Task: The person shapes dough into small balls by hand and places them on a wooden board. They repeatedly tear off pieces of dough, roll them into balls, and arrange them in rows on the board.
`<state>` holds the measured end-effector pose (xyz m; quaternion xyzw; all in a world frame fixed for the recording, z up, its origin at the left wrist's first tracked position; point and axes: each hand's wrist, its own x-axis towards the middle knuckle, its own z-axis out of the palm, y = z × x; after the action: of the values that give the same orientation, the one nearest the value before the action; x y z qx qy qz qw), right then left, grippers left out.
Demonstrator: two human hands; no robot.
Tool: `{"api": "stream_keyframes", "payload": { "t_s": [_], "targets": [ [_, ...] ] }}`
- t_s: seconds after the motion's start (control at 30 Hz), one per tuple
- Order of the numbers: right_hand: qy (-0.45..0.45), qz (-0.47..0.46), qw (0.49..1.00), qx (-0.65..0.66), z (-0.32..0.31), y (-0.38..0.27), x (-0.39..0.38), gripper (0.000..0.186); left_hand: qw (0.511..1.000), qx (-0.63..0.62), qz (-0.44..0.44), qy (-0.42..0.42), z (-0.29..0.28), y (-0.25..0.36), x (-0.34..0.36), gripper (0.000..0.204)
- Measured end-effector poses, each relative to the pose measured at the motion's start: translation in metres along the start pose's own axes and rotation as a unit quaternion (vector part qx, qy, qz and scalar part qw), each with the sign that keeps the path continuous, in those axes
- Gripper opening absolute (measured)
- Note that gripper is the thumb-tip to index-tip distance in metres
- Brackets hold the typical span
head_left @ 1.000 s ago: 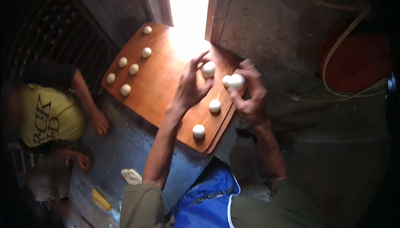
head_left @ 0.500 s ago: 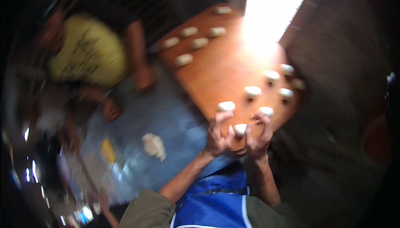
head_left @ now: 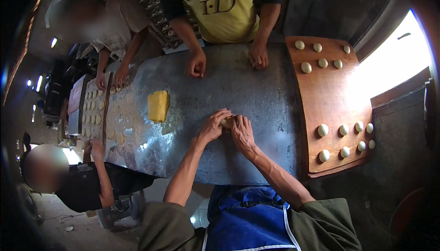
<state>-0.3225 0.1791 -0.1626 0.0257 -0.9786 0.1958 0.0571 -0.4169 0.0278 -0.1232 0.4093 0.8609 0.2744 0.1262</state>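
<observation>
A piece of pale dough [head_left: 226,123] is pinched between my two hands over the grey metal table [head_left: 256,93], and they hide most of it. On its left side is my left hand [head_left: 213,125], with its fingers bent around the dough. My right hand [head_left: 243,132] grips the right side with curled fingers. Further right, a brown wooden board [head_left: 323,90] carries several round white dough balls [head_left: 323,130], in a far group and a near group.
A yellow block [head_left: 158,106] lies left of my hands. Across the table stands a person in a yellow shirt [head_left: 215,8], both hands at its far edge. Two more people work at the left end, beside a tray [head_left: 107,96] with rows of flat dough rounds.
My view has swung left, from the board to the table. My hands have left the dough balls on the board and now hold a piece of dough over the table.
</observation>
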Motion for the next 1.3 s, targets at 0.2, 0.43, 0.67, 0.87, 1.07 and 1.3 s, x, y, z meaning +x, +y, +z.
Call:
{"api": "stream_keyframes", "payload": {
  "t_s": [0.2, 0.43, 0.67, 0.87, 1.07, 1.3],
  "targets": [
    [0.084, -0.072, 0.992, 0.065, -0.077, -0.022, -0.015, 0.046, 0.989, -0.051, -0.060, -0.129, -0.113, 0.075, -0.039, 0.040],
    [0.119, -0.034, 0.946, 0.298, -0.096, -0.038, -0.046, 0.018, 0.964, -0.231, 0.067, 0.112, -0.163, 0.091, -0.020, 0.052],
    [-0.181, 0.300, 0.759, 0.549, -0.063, -0.033, -0.055, 0.037, 0.727, -0.472, -0.443, -0.227, -0.008, 0.058, -0.030, 0.088],
    [-0.091, 0.160, 0.960, 0.209, -0.065, -0.051, -0.074, 0.029, 0.423, -0.808, -0.403, 0.073, 0.058, 0.065, -0.021, 0.043],
    [-0.135, -0.007, 0.943, 0.305, -0.137, -0.058, -0.068, 0.024, 0.430, -0.796, -0.402, 0.140, 0.069, 0.050, -0.012, 0.022],
    [-0.040, -0.065, 0.794, 0.604, -0.198, -0.041, -0.085, 0.024, 0.924, -0.127, -0.306, 0.192, 0.037, 0.059, -0.072, 0.057]
  ]
}}
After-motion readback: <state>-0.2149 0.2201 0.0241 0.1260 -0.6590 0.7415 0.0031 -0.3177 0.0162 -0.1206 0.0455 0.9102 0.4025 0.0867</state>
